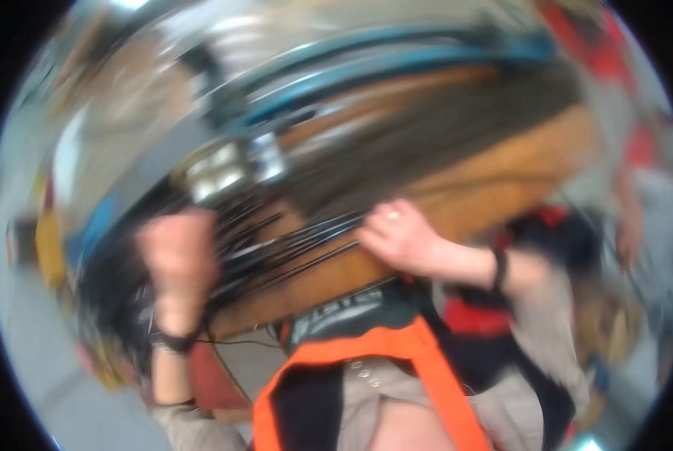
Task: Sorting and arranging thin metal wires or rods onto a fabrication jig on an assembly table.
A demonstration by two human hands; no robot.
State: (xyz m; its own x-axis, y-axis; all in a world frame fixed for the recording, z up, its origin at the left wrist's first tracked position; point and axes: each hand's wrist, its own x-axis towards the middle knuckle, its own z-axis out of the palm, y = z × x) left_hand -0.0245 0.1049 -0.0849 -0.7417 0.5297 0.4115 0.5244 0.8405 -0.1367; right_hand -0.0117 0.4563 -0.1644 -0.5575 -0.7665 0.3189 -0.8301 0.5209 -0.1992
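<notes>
At the bench's (532, 154) front edge, our curled right hand (402, 239) grips strands (325, 230); our left hand's (179, 249) hold we cannot tell.

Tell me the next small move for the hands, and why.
Probably draw the bare left hand slightly toward the right hand, to gather the thin, glossy black strands: they bunch near the right hand but spread apart near the left, over the orange-brown wooden bench. Blur hides each grip.

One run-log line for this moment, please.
left hand: near thin dark strands, hold unclear | right hand: fingers curled at strands, hold unclear | strands: over wooden worktop | view: blurred
</notes>
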